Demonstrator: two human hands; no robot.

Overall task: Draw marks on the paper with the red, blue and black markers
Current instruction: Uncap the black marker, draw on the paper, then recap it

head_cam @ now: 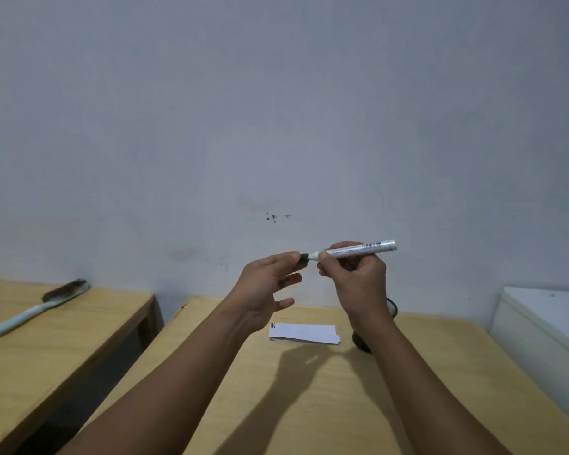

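Note:
My right hand [355, 274] holds a white-barrelled marker [362, 248] level in the air above the table, its black end pointing left. My left hand [270, 280] pinches the black cap [303, 257] at that end with thumb and forefinger, the other fingers spread. A folded white paper [304, 333] lies flat on the wooden table [309, 405] below my hands. Three short dark strokes [272, 325] sit at its left edge. No red or blue marker is visible.
A dark round object [362, 343] and a dark cord [392, 307] lie on the table behind my right wrist, partly hidden. A second wooden table [30, 356] at left carries a pale-handled brush [37, 308]. A white cabinet [539, 339] stands at right, a wall behind.

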